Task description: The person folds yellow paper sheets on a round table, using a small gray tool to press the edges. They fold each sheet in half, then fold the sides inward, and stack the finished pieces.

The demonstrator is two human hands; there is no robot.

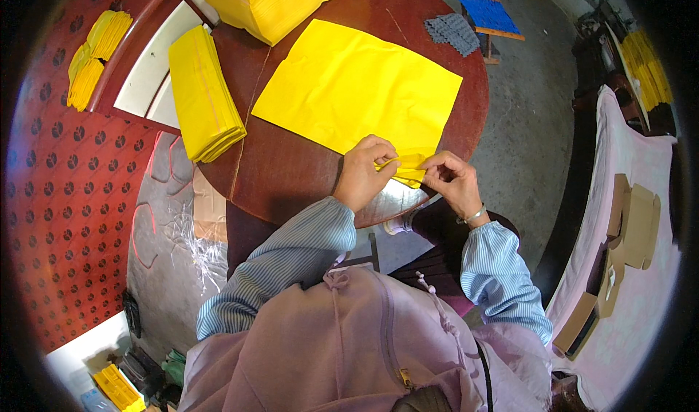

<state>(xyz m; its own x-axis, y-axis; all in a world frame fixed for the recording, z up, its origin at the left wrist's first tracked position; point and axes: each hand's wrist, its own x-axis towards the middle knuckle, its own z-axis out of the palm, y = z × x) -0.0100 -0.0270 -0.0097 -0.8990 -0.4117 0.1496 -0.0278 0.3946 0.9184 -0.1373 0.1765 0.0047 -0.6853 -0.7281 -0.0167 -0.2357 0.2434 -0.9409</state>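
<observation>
A large yellow sheet [357, 84], of soft fabric or paper, lies spread on the round dark red table [291, 182]. At its near right corner, a small gathered yellow piece [412, 167] sits between my hands; I cannot tell if it is joined to the sheet. My left hand [366, 170] is closed, pinching this piece from the left. From the right, my right hand [451, 182] pinches its other end with thumb and fingertips. Left of the sheet rests a stack of folded yellow pieces [204, 95]. A bigger yellow stack [273, 5] stands at the far edge.
A grey knitted cloth [452, 33] lies at the table's far right, by a blue-seated stool [495, 14]. Opened cardboard boxes [641, 226] rest on a pale covered surface at right. More yellow bundles [102, 44] lie at far left; white string [200, 248] litters the floor.
</observation>
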